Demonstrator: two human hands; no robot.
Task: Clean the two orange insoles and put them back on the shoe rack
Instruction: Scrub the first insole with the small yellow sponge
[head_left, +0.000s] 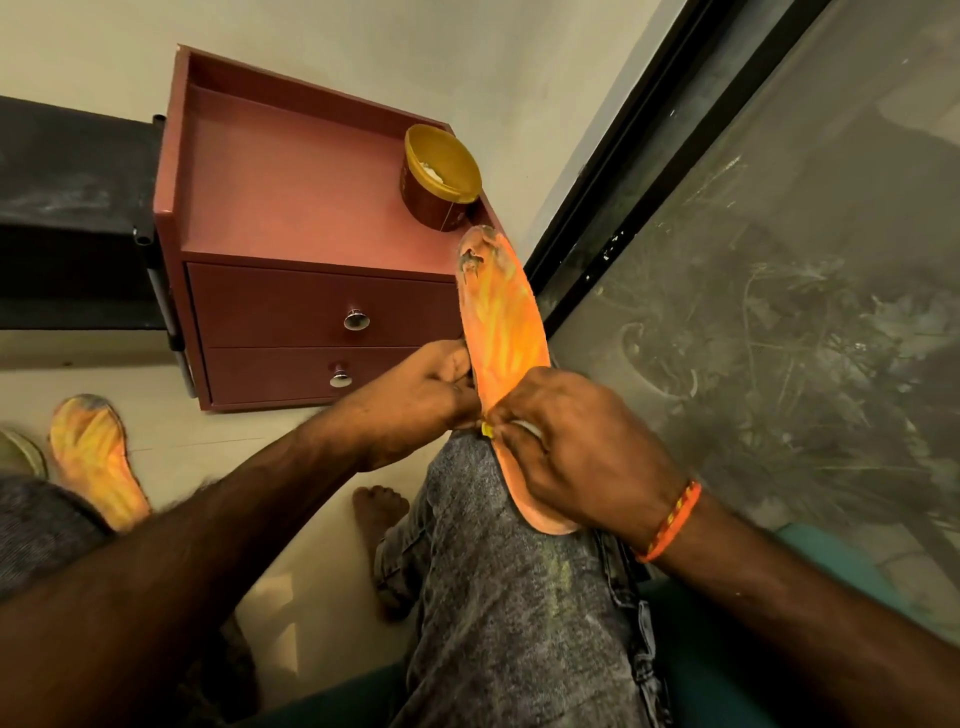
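Note:
One orange insole (498, 317) rests lengthwise on my right knee, its dirty toe end pointing up toward the cabinet. My left hand (421, 400) pinches the insole's left edge near the middle. My right hand (582, 452) presses down on its heel half, fingers closed around a small yellow and white thing (488, 429) that is mostly hidden. A second orange insole (96, 460) lies flat on the floor at the far left, apart from both hands.
A reddish two-drawer cabinet (291, 208) stands ahead against the wall, with an open yellow-rimmed tub (441, 176) on its top. A dusty dark glass door (753, 260) fills the right. A black shelf (67, 208) is left; my bare foot (379, 514) is on the floor.

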